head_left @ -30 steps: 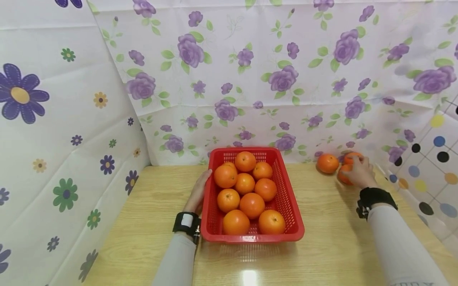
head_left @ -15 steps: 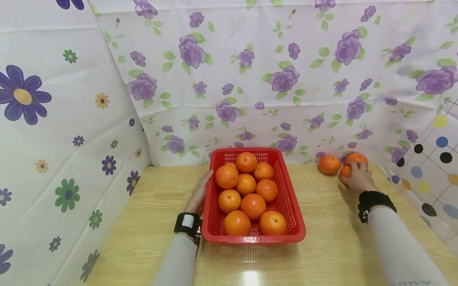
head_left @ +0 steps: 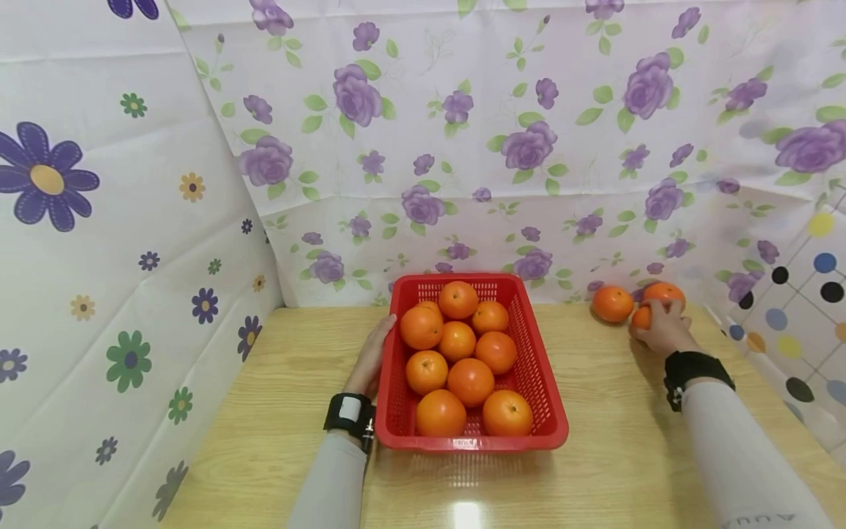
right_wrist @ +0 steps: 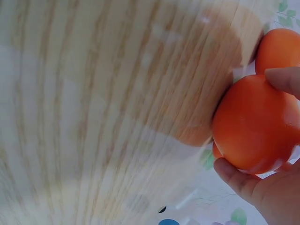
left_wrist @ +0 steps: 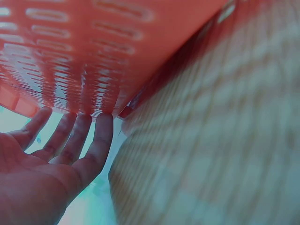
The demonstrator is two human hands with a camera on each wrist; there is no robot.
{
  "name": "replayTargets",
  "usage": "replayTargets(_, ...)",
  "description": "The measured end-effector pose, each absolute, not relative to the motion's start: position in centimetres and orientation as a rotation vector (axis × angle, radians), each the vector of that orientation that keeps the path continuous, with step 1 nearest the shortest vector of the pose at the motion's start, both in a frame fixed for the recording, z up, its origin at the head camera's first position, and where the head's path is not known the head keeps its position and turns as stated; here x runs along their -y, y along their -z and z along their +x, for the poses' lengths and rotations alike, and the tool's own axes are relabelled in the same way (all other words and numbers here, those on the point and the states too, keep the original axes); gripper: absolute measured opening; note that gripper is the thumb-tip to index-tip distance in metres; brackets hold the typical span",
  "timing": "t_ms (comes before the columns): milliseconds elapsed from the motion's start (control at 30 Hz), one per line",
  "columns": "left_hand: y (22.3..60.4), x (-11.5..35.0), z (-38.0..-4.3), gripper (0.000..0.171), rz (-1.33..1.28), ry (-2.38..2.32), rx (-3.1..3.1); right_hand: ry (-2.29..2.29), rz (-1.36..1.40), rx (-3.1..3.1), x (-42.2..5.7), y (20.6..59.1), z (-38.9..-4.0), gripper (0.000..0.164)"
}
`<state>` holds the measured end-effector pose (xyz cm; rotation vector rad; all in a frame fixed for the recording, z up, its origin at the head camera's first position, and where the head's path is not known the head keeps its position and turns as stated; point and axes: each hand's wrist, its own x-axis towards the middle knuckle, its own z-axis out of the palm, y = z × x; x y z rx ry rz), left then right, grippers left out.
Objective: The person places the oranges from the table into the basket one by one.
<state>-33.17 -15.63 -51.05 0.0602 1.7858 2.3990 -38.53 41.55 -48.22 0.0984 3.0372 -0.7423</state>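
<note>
A red plastic basket [head_left: 551,411] of several oranges [head_left: 471,382] stands on the table. My left hand [head_left: 371,356] rests along its left side with fingers nearly straight. Close up in the left wrist view, the fingertips of that hand [left_wrist: 51,164] lie against the slotted basket wall [left_wrist: 93,51]. At the table's far right, my right hand [head_left: 667,329] grips an orange [head_left: 641,317] low at the table. In the right wrist view, thumb and finger sit on opposite sides of this orange [right_wrist: 255,124]. Two more oranges lie right by it, one behind [head_left: 664,292] and one to the left [head_left: 612,303].
The wood-grain table [head_left: 601,441] backs onto a hanging sheet [head_left: 463,147] with purple roses. A flower-print sheet [head_left: 132,257] closes off the left side, and a dotted one [head_left: 793,316] stands close by the right forearm.
My right hand has drawn slightly nearer, so more of the orange behind it shows. Its fingers have settled around the nearer orange. The left hand and the basket keep their places.
</note>
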Motion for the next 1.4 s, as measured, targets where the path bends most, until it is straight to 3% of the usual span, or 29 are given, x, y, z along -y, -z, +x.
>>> replayTargets(733, 50.9, 15.6, -33.1, 0.061, 0.071, -2.411, -1.782, 0.725, 0.089, -3.027, -41.4, 48.6, -38.5, 0.065)
replayTargets(1067, 50.8, 15.6, -33.1, 0.057, 0.059, -2.406, -1.781, 0.746, 0.048, -3.005, -41.3, 47.4, -38.3, 0.069)
replayTargets(1400, 50.8, 15.5, -33.0, 0.055, 0.046, -2.406, -1.782, 0.949, -0.134, -3.159, -40.1, 45.2, -38.0, 0.06)
